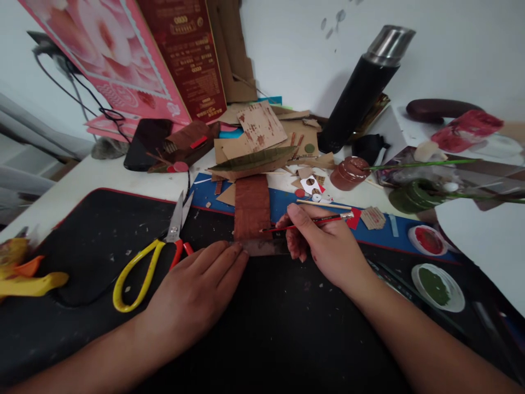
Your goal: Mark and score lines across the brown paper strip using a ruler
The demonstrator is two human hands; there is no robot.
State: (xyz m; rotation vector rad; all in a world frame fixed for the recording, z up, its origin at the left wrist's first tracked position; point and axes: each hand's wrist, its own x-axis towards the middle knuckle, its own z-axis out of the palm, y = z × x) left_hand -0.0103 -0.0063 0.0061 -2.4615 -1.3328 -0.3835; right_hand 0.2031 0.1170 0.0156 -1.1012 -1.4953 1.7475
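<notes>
A reddish-brown painted strip (251, 208) lies flat at the middle of the table, running away from me. Across its near end is a ruler (266, 248). My left hand (200, 284) presses down on the ruler's left end, fingers together. A red and black pencil (324, 220) is held in my right hand (324, 241), between thumb and fingers, its tip over the strip's right edge close to the ruler. The lower fingers of that hand are curled at the ruler's right end. Scissors with yellow and red handles (139, 273) lie spread beside my left hand.
Cardboard scraps (262, 128) and a leaf-shaped piece (254, 162) lie behind the strip. A black flask (356, 98), a brown paint jar (349, 173) and a green jar (414, 196) stand back right. Lids of red paint (427, 241) and green paint (435, 285) sit right; a phone (147, 143) lies back left.
</notes>
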